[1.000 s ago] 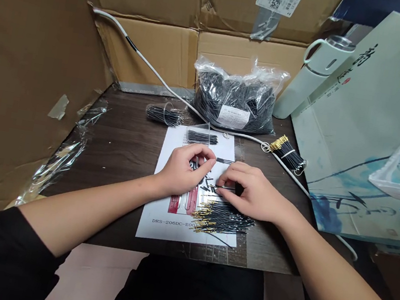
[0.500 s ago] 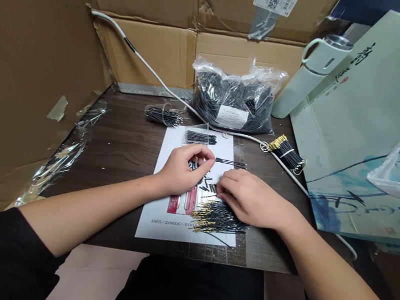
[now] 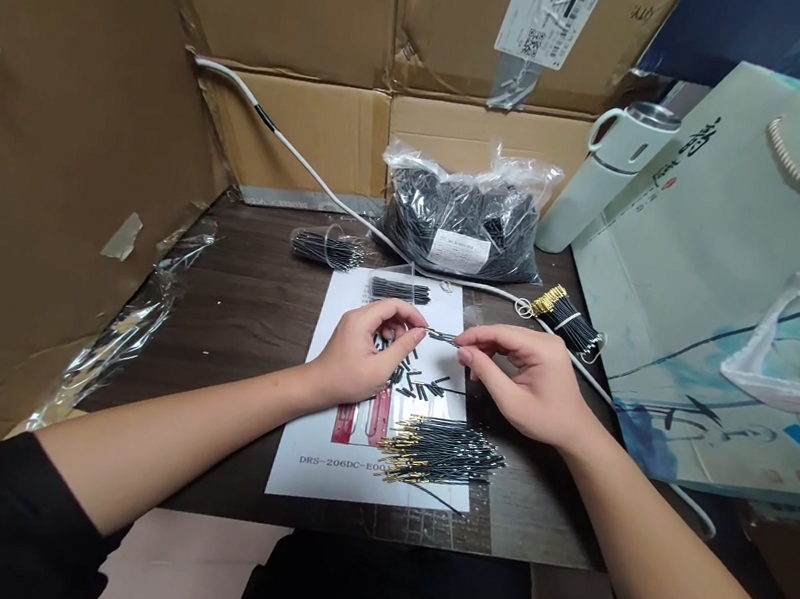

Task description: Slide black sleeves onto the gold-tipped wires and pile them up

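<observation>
Both hands have lifted off the sheet since half a second ago, when the right one lay flat by the loose pile; they now meet in the air above it. Between them runs a thin black wire with a gold tip [image 3: 444, 337], its long axis lying left to right, roughly level. The left hand [image 3: 361, 354] pinches the gold-tipped end between thumb and forefinger, other fingers curled in; a short black sleeve may be in that grip too, but it is too small to tell. The right hand [image 3: 528, 381] clamps the wire's other end with thumb and forefinger together. So the wire lies directly between the two sets of fingertips, each hand equally near its own end.

Below them, short black sleeve pieces [image 3: 417, 381] are scattered on the white printed sheet [image 3: 305, 446], and a loose pile of gold-tipped wires [image 3: 448, 452] lies at its near right. Farther back sit a small wire bundle [image 3: 399, 290], a banded bundle [image 3: 568, 318] beside a white cable [image 3: 300, 160], a plastic bag of black parts [image 3: 462, 218], a pale flask [image 3: 600, 185] and a paper gift bag [image 3: 720, 290] on the dark wooden table [image 3: 246, 316].
</observation>
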The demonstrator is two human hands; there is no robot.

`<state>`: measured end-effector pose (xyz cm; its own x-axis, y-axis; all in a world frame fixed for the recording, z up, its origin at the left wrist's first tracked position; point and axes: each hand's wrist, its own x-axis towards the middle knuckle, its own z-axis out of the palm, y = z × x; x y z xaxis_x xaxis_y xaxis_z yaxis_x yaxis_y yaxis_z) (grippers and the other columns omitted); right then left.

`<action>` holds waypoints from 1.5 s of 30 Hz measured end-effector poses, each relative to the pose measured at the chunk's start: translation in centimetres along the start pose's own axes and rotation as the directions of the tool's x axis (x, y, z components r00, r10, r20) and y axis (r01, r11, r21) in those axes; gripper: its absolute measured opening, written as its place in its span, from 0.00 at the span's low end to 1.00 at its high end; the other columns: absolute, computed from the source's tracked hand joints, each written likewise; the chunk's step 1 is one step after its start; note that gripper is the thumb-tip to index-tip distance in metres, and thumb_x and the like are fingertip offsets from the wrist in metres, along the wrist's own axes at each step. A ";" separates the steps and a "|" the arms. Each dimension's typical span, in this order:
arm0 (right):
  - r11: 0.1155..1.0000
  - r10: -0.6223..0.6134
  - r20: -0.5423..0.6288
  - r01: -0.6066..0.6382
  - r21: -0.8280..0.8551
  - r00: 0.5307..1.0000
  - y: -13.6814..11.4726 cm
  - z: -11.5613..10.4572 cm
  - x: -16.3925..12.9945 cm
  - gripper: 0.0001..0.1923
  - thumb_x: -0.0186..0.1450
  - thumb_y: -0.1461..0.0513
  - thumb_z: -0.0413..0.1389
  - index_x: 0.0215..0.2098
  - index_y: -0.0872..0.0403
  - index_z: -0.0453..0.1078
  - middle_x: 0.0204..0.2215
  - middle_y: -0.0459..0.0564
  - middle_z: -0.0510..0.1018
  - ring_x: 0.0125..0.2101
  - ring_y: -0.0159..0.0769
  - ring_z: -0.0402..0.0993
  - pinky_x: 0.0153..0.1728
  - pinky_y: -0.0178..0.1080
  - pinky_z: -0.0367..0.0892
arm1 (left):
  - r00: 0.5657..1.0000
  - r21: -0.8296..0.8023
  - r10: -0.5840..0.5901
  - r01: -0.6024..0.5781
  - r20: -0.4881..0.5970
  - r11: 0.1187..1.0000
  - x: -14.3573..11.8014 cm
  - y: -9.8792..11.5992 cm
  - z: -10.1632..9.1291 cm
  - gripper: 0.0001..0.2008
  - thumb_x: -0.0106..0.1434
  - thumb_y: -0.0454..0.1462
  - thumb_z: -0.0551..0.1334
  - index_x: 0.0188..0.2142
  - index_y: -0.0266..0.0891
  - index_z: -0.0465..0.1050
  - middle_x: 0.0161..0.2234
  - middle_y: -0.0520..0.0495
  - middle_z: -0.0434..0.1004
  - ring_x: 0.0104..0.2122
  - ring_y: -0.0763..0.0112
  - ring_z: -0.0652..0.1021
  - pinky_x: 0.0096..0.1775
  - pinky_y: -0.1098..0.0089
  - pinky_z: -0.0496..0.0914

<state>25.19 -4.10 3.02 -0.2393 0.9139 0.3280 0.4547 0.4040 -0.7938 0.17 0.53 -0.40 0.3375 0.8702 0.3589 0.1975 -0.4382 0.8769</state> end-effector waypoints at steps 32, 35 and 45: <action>0.967 0.232 0.059 -0.236 0.096 0.971 0.1 0.2 0.4 0.13 0.74 0.55 0.60 0.36 0.54 0.79 0.24 0.45 0.77 0.22 0.31 0.70 0.25 0.37 0.64 | 0.989 0.076 0.146 -0.148 0.030 0.986 -0.2 0.3 -0.1 0.03 0.71 0.35 0.69 0.44 0.41 0.82 0.38 0.48 0.84 0.35 0.70 0.79 0.40 0.66 0.73; 0.965 0.234 0.069 -0.240 0.104 0.970 0.3 0.4 0.3 0.13 0.74 0.55 0.60 0.37 0.54 0.79 0.23 0.45 0.76 0.22 0.32 0.69 0.25 0.37 0.63 | 0.983 0.083 0.176 -0.180 0.045 0.980 -0.2 0.2 -0.1 0.03 0.71 0.34 0.69 0.44 0.41 0.82 0.38 0.49 0.85 0.34 0.71 0.78 0.40 0.67 0.73; 0.978 0.189 0.046 -0.192 0.079 0.981 0.6 0.9 0.2 0.12 0.75 0.56 0.60 0.39 0.53 0.79 0.26 0.46 0.79 0.25 0.33 0.71 0.28 0.38 0.65 | 0.981 0.097 0.188 -0.192 0.053 0.976 -0.2 0.2 -0.1 0.03 0.71 0.34 0.70 0.44 0.41 0.82 0.37 0.49 0.85 0.33 0.70 0.78 0.40 0.66 0.74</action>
<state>24.62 -3.72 2.16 -0.1889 0.9707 0.1483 0.4231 0.2167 -0.8798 0.05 0.29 -0.25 0.4167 0.7592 0.5000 0.2176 -0.6173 0.7560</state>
